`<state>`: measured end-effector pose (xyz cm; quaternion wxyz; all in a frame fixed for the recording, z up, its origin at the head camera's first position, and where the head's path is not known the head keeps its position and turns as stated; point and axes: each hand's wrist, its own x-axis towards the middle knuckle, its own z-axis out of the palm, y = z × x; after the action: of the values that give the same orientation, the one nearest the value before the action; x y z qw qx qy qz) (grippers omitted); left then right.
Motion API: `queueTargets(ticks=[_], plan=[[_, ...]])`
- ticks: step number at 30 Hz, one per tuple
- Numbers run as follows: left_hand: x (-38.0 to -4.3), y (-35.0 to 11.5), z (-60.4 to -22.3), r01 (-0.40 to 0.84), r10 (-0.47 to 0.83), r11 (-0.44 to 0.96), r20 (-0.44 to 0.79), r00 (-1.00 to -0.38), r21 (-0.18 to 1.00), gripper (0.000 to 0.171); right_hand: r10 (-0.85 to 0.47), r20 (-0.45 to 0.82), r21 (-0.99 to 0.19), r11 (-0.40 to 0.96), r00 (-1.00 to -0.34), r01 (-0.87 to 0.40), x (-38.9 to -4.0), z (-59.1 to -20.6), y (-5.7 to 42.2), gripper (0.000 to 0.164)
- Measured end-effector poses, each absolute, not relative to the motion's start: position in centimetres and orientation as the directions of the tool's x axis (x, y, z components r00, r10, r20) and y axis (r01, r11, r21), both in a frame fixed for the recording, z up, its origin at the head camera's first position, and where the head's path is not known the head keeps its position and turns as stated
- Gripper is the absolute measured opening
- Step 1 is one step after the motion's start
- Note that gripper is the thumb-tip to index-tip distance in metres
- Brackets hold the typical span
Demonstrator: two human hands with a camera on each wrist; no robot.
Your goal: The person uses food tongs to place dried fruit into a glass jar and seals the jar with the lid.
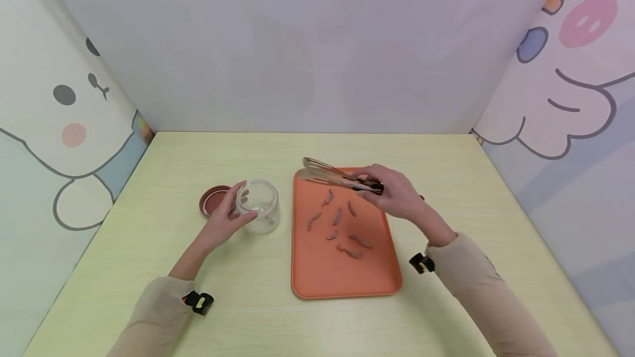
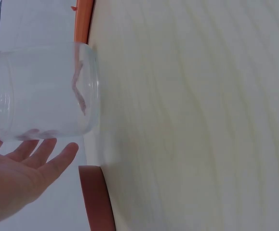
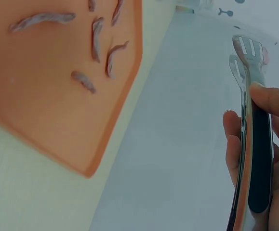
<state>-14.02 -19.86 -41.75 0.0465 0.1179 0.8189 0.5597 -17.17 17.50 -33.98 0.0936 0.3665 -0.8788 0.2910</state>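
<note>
Left grip (image 1: 222,225) holds jar (image 1: 263,226), one strip (image 2: 76,86) inside. Right grip (image 1: 394,191) clasps tongs (image 3: 260,163). Tray (image 1: 347,280), short of tabletop's (image 1: 248,302) far edge: seven strips (image 1: 338,216).

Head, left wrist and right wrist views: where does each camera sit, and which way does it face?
Head: on the head, forward and down over the orange tray; left hand, right hand and both sleeves show.
Left wrist: on that wrist, facing the clear jar, picture turned sideways; part of the left hand shows.
Right wrist: on that wrist, along the tongs, tray at upper left; part of the right hand shows.
Head and left wrist share the jar.
</note>
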Motion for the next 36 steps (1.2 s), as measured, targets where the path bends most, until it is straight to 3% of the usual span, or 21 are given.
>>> queueTargets(ticks=[24, 36], plan=[[-13.9, -19.9, -42.0, 0.134, 0.239, 0.346, 0.051, -0.970, 0.929, 0.073, -0.362, 0.214, -0.484, 0.767, -0.907, -0.421, -12.9, -40.7, 27.1, 0.039], [-13.9, -19.8, -41.7, 0.138, 0.243, 0.343, 0.054, -0.968, 0.929, 0.073, -0.378, 0.231, -0.451, 0.775, -0.897, -0.443, -11.8, -42.4, 26.5, 0.039]])
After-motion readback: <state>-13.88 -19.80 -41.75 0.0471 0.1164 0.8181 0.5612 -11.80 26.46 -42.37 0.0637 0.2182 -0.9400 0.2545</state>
